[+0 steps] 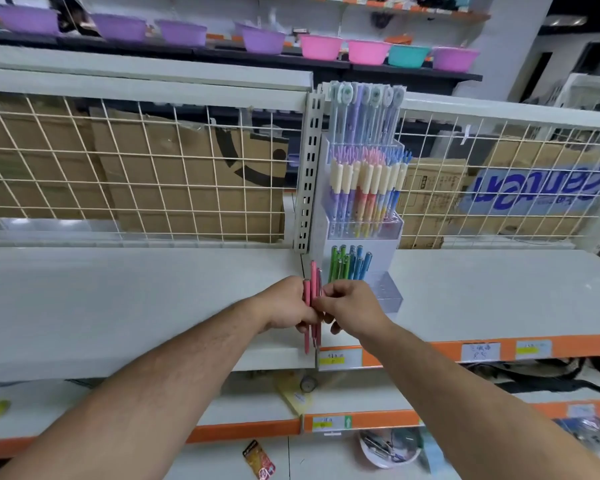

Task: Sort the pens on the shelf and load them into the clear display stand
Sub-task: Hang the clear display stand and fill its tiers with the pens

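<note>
Closest to me, both forearms reach in from the bottom edge and meet over the front of the white shelf (118, 299). The left grip (286, 303) is curled round a small bundle of pink pens (309, 292), holding them upright, with their tops standing above the knuckles and their lower ends hanging past the shelf's front lip. The right grip (350, 304) is pressed against the same bundle from the other side, its fingertips pinching at the pens; I cannot tell which single pen it has. So the pink pens sit squarely between my two grips, touching both. Below them, a yellow price label (340, 358) sits on the orange shelf edge. Just behind the right grip stands the clear display stand (390, 297), stepped in tiers on the shelf. Its lowest tier holds green pens (336, 265) and blue pens (361, 263), upright and close to my knuckles. The middle tier carries pastel pens with cream caps (368, 185), and taller pastel pens (368, 109) rise at the top. Behind the stand runs a white wire grid (136, 168) with cardboard boxes (187, 188) beyond it. Farthest off, purple, pink and teal bowls (321, 46) line a dark upper shelf.
</note>
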### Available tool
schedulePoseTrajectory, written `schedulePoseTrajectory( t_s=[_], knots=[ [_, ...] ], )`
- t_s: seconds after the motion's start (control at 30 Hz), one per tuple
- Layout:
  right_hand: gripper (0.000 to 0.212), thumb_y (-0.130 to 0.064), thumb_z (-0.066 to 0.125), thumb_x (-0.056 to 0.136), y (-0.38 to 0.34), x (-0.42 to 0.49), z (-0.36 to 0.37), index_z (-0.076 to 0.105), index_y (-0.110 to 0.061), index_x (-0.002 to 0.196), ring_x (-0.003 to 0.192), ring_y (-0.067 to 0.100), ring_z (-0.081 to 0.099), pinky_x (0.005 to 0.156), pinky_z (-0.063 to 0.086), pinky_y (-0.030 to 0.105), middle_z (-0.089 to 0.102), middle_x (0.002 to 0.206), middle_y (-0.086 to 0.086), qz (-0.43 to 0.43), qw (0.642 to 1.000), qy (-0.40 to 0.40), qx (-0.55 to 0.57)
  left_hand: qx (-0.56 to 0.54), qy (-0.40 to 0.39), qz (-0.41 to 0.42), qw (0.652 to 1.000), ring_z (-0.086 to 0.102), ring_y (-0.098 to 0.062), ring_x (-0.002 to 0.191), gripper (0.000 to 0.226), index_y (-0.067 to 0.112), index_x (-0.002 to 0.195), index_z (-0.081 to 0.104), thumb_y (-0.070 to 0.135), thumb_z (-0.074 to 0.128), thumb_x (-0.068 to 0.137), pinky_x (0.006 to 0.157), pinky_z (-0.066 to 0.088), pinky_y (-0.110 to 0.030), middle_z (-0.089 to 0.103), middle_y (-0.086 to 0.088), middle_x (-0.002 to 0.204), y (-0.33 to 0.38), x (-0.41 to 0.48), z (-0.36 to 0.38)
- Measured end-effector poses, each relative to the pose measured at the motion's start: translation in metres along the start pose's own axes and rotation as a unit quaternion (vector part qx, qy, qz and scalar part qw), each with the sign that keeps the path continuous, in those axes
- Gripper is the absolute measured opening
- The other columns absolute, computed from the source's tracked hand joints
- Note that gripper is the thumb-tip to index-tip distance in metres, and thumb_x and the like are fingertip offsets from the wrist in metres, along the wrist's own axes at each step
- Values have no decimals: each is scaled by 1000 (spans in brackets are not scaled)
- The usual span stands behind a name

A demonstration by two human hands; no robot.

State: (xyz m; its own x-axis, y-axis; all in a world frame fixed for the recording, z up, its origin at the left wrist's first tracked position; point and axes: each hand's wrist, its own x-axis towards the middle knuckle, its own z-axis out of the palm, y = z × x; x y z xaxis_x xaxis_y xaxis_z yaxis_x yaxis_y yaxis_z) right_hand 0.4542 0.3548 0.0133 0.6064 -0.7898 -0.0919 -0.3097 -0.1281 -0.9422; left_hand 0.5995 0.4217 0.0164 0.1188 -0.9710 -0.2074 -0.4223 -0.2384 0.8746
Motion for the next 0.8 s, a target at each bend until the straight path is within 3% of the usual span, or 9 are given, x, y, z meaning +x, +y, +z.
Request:
schedulePoseTrajectory(
  t_s=[0.2,0.37,0.47,0.67,0.8],
  knots=[
    [8,-2,72,83,26,0,-45,67,3,79,55,14,58,47,50,29,62,61,4,-15,1000,-26,7,-17,51,-14,998,73,-12,70,25,17,84,71,-7,73,76,61,55,-23,75,2,72,18,15,44],
    [17,-4,74,82,37,3,-93,67,-12,69,55,14,59,48,50,28,63,57,0,-53,998,-39,-12,4,117,-16,993,73,-12,70,23,23,81,72,0,76,77,64,56,-26,75,4,72,41,34,82],
    [20,-6,76,83,43,5,-115,65,-14,69,55,17,60,47,50,30,64,59,1,-75,996,-28,-27,22,161,-23,986,72,-17,68,15,19,79,72,4,75,78,67,60,-35,73,-1,69,49,43,98],
    [12,-10,74,87,49,12,-141,67,-4,79,74,36,70,60,55,36,71,77,17,-89,994,-25,-56,15,207,-84,975,72,-15,69,5,11,84,75,6,73,83,69,61,-30,75,-5,80,41,43,121],
    [9,-9,74,88,44,18,-148,68,-4,83,73,33,71,57,56,35,71,78,16,-80,996,-23,-40,8,198,-124,972,74,-13,77,6,13,86,74,8,74,83,80,61,-33,75,-2,87,29,43,125]
  ],
)
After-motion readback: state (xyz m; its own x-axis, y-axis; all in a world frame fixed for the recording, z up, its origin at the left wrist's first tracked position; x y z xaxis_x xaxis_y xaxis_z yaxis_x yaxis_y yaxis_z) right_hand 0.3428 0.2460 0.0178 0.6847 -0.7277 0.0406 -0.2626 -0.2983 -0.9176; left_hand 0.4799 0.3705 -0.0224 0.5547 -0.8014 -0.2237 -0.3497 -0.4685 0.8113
